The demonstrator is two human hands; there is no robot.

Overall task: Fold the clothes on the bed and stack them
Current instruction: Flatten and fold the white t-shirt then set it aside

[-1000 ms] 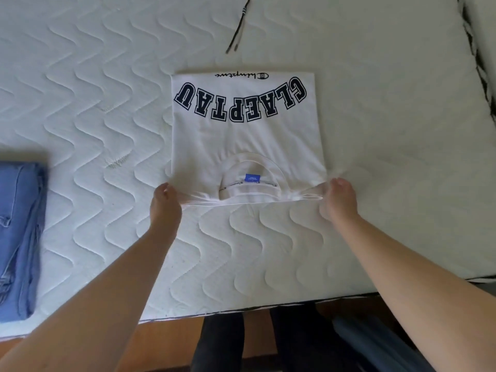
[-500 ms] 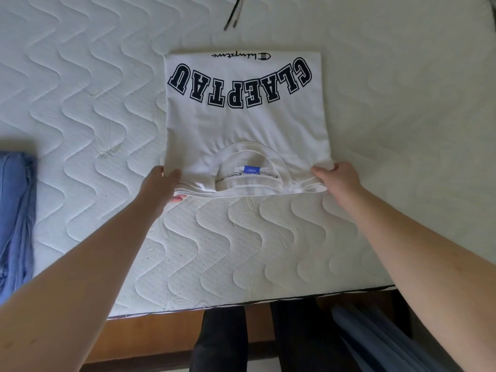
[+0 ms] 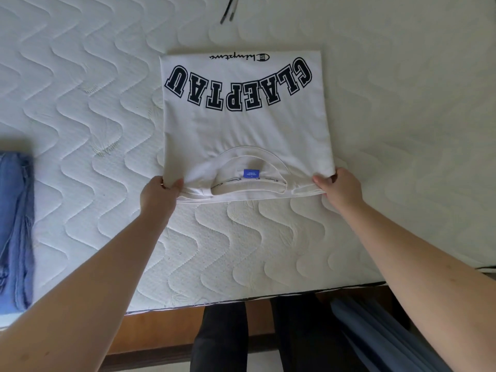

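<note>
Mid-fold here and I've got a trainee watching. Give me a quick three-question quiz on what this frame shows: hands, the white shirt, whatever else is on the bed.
1. True or false: both hands grip the near edge of the white T-shirt.
2. Multiple choice: where is the blue garment? A) on top of the T-shirt; B) at the left edge of the view, apart from the T-shirt; C) in the right hand.
3. Fill in: the blue label sits inside the shirt's ____.

Key
1. True: the left hand pinches the near left corner, the right hand the near right corner.
2. B.
3. Collar, on the side nearest the person.
</note>
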